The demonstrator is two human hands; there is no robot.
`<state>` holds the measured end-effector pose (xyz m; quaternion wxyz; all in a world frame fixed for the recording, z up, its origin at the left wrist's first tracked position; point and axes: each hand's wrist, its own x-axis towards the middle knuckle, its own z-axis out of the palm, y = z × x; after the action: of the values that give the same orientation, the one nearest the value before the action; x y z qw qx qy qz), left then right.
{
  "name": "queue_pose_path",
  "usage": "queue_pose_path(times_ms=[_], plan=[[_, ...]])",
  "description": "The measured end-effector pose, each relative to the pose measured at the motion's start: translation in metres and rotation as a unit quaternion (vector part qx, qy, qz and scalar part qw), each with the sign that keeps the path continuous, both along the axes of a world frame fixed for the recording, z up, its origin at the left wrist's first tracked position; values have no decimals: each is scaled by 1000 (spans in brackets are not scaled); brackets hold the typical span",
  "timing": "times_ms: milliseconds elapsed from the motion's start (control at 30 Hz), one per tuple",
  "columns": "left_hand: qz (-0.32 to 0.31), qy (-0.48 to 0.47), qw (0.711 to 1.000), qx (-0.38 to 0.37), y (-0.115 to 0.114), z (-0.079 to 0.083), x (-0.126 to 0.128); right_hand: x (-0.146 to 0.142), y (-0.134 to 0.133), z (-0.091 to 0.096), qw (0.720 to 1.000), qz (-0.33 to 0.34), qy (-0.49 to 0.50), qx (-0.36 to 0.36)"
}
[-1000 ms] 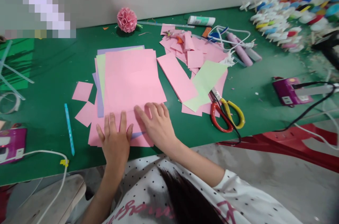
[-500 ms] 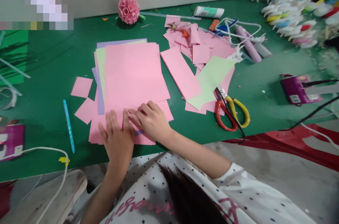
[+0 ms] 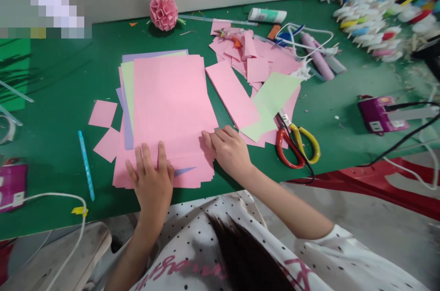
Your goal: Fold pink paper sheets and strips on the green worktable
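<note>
A large pink paper sheet (image 3: 168, 98) lies on a stack of pink, green and purple sheets, its lower part seeming folded over. My left hand (image 3: 153, 176) rests flat on the near part of the paper, fingers spread. At the right edge of the sheet is my right hand (image 3: 228, 151), its fingers curled together against the paper; the fingertips are partly hidden. Two small pink squares (image 3: 103, 113) lie left of the stack, beside a blue pen (image 3: 85, 165).
Scissors with red and yellow handles (image 3: 298, 146) lie right of the stack, near a green paper piece (image 3: 275, 101) and pink scraps (image 3: 257, 69). A pink paper ball (image 3: 164, 11) and a glue stick (image 3: 267, 15) are at the back. Purple boxes (image 3: 381, 113) and cables lie at the sides.
My right hand has slid right along the paper, from beside my left hand to the sheet's right edge. My left hand stays pressed on the paper.
</note>
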<state>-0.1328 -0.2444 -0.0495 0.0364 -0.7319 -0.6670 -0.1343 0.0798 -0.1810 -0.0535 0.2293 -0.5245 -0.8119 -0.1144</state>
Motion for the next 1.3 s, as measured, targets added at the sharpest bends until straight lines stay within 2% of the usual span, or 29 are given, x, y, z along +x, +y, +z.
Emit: queue_pose_path(times_ms=[167,267,433,533,667,767,833,1000,1167,1300], plan=[[5,-13,1000,7,0,-1,1,14,1,-1,1000,-14,-10,17],[8,-28,1000,2,0,-3,2,31,2,0,998,-56,-24,21],[-11,-6,1000,21,0,-3,-4,49,1,3,998,-64,16,-16],[-28,17,999,5,0,2,-7,40,-1,13,994,-62,76,-38],[-45,17,998,-46,10,11,-8,8,-9,22,986,-38,149,-60],[-64,0,996,-62,25,15,-10,-17,-16,15,987,35,119,-98],[-69,0,997,-42,33,16,-14,-27,-22,8,989,50,82,-109],[-23,-3,1000,-5,40,11,-22,-33,-35,6,986,72,52,-139],[1,-23,1000,-4,41,3,-13,-37,-49,14,975,136,77,-158],[22,-35,999,-18,49,0,-8,-42,-60,9,967,168,89,-169]])
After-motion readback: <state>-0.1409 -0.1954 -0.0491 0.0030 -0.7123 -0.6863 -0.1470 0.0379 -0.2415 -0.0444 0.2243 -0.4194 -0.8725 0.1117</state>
